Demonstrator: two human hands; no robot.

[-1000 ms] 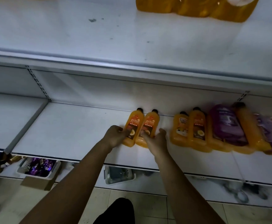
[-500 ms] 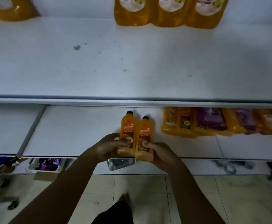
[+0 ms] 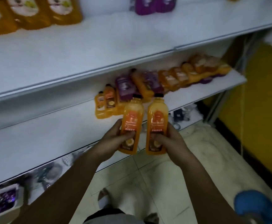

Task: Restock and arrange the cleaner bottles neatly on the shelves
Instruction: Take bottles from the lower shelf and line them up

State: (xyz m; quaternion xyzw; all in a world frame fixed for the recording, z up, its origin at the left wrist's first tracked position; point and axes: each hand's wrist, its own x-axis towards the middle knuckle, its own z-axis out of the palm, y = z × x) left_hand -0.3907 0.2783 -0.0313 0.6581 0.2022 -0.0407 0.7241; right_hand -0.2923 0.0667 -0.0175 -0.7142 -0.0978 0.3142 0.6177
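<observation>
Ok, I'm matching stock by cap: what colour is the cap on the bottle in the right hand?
Black; the cap shows best in the head view.

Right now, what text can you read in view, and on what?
"Floor Cleaner": left bottle label, held by the left hand.
"Floor Cleaner": right bottle label, held by the right hand.
Their smaller print: too blurred to read.
Labels on the shelf bottles: too blurred to read.

The white upper shelf carries orange bottles far left and purple bottles further right; the lower shelf holds a mixed row at right.
</observation>
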